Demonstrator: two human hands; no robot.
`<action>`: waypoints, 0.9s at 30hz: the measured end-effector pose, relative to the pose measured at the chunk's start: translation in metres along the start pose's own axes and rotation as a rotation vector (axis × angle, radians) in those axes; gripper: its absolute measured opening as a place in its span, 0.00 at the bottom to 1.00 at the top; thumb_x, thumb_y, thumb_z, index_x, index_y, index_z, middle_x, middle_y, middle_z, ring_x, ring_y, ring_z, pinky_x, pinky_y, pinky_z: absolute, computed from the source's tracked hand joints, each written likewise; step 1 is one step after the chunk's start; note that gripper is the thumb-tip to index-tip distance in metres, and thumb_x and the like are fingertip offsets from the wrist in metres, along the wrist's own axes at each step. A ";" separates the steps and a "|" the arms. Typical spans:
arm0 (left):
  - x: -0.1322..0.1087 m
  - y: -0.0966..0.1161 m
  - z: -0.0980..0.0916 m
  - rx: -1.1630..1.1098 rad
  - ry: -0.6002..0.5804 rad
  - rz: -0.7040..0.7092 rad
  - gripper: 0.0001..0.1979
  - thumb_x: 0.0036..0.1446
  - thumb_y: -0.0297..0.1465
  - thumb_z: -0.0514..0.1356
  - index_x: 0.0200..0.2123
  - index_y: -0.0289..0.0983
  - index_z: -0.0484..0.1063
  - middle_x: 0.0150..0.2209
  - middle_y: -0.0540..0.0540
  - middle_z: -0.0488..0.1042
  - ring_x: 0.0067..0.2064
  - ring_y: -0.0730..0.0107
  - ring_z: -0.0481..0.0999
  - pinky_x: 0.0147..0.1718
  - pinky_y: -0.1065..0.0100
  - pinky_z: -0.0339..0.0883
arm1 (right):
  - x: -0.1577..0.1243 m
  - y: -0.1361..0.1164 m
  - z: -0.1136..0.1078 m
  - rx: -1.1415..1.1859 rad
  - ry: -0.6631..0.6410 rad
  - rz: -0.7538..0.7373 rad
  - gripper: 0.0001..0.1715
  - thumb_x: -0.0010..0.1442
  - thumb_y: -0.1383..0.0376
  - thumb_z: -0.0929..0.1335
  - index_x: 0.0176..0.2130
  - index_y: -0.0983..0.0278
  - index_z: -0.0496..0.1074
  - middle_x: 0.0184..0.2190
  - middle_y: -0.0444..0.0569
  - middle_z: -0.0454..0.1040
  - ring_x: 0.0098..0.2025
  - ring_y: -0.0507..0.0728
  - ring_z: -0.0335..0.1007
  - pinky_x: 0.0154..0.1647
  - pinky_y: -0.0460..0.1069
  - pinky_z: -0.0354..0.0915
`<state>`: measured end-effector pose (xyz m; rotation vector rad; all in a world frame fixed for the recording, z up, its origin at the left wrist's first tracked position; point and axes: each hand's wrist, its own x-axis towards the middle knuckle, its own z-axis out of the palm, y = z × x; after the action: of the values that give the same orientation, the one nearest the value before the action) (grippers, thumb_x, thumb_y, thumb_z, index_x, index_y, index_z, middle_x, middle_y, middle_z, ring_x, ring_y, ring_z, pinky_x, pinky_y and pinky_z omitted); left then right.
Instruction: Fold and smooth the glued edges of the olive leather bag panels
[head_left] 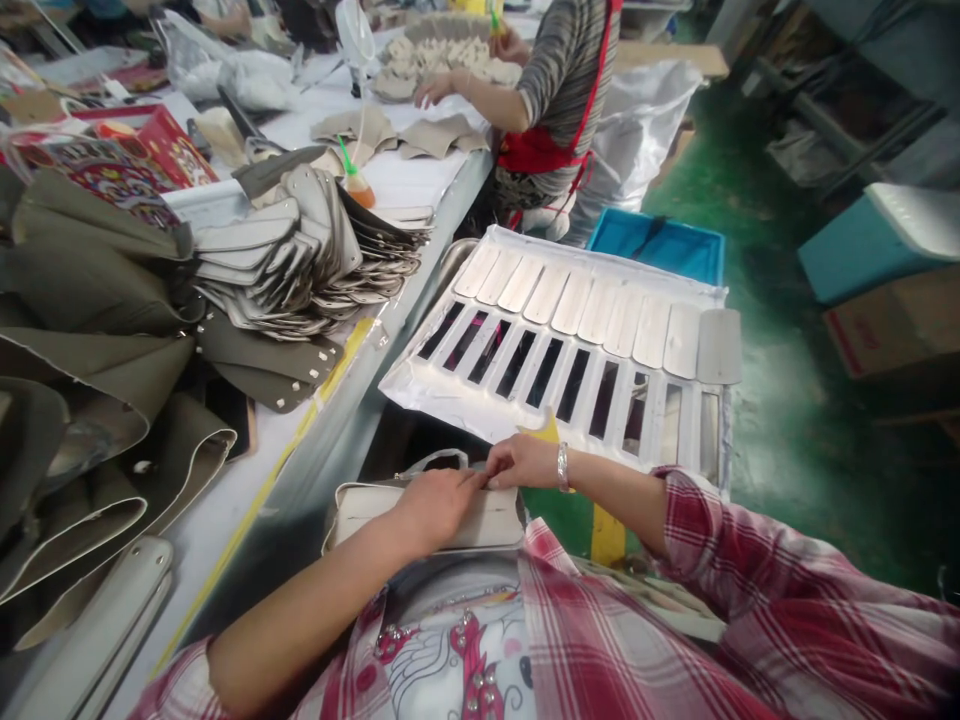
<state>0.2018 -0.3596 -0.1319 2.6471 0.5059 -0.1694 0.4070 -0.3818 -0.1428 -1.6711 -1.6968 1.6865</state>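
A cream-coloured bag piece (360,505) lies on my lap, close to my body. My left hand (435,500) rests on top of it with fingers curled and pressed down. My right hand (521,462), a bracelet on its wrist, pinches the far edge of the same piece, fingertips touching my left hand. Just beyond my hands lies a white slotted template board (450,385) with a row of flat cream tabs (600,305) along its far side.
A long white worktable (247,470) runs along the left, piled with olive leather pieces (82,290) and a fanned stack of cream and olive strips (300,260). A person in a striped top and red apron (559,110) works farther along. Blue bins (660,245) stand on the green floor.
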 end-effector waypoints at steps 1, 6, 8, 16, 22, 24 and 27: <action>-0.001 -0.001 0.001 0.027 0.009 0.003 0.23 0.56 0.25 0.50 0.56 0.31 0.59 0.47 0.36 0.71 0.46 0.59 0.72 0.45 0.58 0.67 | 0.001 0.000 0.000 -0.008 -0.010 -0.011 0.11 0.44 0.63 0.71 0.32 0.62 0.76 0.24 0.42 0.75 0.29 0.53 0.70 0.30 0.46 0.64; -0.019 -0.024 0.002 0.089 0.040 0.103 0.22 0.58 0.26 0.49 0.56 0.27 0.57 0.51 0.33 0.68 0.51 0.58 0.69 0.49 0.58 0.64 | 0.007 -0.003 -0.002 -0.051 -0.079 -0.040 0.17 0.50 0.59 0.69 0.40 0.61 0.77 0.34 0.44 0.77 0.39 0.58 0.72 0.41 0.48 0.65; -0.029 -0.035 -0.001 0.112 0.026 0.098 0.22 0.59 0.25 0.48 0.57 0.28 0.56 0.52 0.34 0.67 0.52 0.58 0.68 0.49 0.58 0.64 | 0.012 -0.005 -0.001 -0.043 -0.129 -0.057 0.19 0.52 0.57 0.68 0.42 0.61 0.77 0.37 0.44 0.77 0.41 0.58 0.71 0.42 0.48 0.64; -0.051 -0.054 -0.014 0.138 -0.056 0.082 0.24 0.58 0.24 0.48 0.59 0.30 0.55 0.54 0.35 0.66 0.53 0.60 0.67 0.51 0.59 0.63 | 0.032 -0.021 0.010 -0.055 -0.265 -0.171 0.21 0.58 0.57 0.63 0.49 0.60 0.72 0.45 0.45 0.74 0.46 0.58 0.69 0.48 0.49 0.61; -0.074 -0.085 -0.031 0.042 -0.115 0.075 0.22 0.59 0.23 0.46 0.57 0.36 0.58 0.56 0.45 0.66 0.55 0.71 0.66 0.53 0.70 0.59 | 0.046 -0.034 0.013 -0.076 -0.383 -0.169 0.24 0.61 0.56 0.61 0.54 0.62 0.68 0.46 0.46 0.73 0.46 0.57 0.69 0.47 0.48 0.62; -0.081 -0.089 -0.032 0.077 -0.107 0.080 0.23 0.58 0.22 0.47 0.57 0.36 0.58 0.56 0.44 0.66 0.54 0.70 0.67 0.53 0.69 0.60 | 0.052 -0.038 0.017 -0.103 -0.398 -0.193 0.24 0.62 0.57 0.60 0.54 0.62 0.67 0.48 0.46 0.72 0.48 0.56 0.68 0.49 0.47 0.61; -0.085 -0.090 -0.028 0.135 -0.075 0.108 0.24 0.57 0.22 0.49 0.58 0.35 0.56 0.56 0.42 0.66 0.53 0.67 0.68 0.51 0.66 0.62 | 0.059 -0.045 0.023 -0.147 -0.396 -0.214 0.25 0.63 0.57 0.58 0.55 0.63 0.67 0.50 0.48 0.70 0.50 0.57 0.66 0.51 0.48 0.59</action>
<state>0.0900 -0.2994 -0.1258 2.7785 0.3366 -0.2780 0.3458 -0.3343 -0.1451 -1.2063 -2.1342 1.9174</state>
